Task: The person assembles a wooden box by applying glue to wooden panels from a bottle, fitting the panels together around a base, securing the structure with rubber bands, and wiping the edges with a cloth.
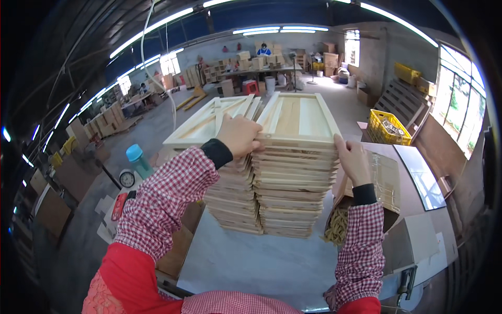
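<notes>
Two tall stacks of pale wooden framed panels stand side by side on a grey-topped table. The top wooden framed panel of the right stack has a raised rim and a plank inside. My left hand is closed on its near left corner, fingers bent over the edge. At the near right corner, my right hand grips the same panel, thumb and fingers at the rim. Loose strips lie across the top of the left stack, partly behind my left hand. Whether the held panel is lifted off the stack I cannot tell.
Right of the stacks, an open cardboard box holds thin curled strips. Beyond it sits a yellow crate. On the left are a blue-capped bottle and a round clock. A person in blue works far back.
</notes>
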Motion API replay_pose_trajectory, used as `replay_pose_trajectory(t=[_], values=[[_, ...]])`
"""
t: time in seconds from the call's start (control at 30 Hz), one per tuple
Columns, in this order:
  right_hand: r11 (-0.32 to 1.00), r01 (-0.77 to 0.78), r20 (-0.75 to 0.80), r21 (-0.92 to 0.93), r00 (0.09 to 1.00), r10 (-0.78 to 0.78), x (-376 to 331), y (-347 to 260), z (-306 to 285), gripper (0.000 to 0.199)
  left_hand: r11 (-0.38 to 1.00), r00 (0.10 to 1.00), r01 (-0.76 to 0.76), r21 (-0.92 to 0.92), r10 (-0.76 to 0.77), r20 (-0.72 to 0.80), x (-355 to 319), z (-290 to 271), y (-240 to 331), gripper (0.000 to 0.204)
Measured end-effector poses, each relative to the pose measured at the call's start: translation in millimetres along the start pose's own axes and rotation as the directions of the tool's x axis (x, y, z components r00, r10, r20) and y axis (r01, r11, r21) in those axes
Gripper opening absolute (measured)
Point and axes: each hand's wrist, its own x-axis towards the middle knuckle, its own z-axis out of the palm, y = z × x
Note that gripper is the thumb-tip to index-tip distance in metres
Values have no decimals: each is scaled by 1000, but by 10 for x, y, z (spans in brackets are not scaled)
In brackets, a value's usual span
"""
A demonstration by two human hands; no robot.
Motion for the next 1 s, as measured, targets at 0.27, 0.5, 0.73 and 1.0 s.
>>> replay_pose_trajectory(t=[0.27,0.5,0.73,1.0], values=[[944,5,-31,330,999,6,-21,138,179,53,997,998,9,81,-4,-66,-217,-1,97,39],[833,91,-180,545,984,11,-1601,-263,-455,42,946,858,-320,59,315,-405,-1068,-414,752,67],[735,174,-332,656,940,73,-3040,-492,-460,31,759,708,-617,-209,418,-569,-1492,152,894,47],[783,-520,-92,340,811,578,-6201,773,843,31,120,889,-347,-930,-273,-367,-3113,548,668,22]])
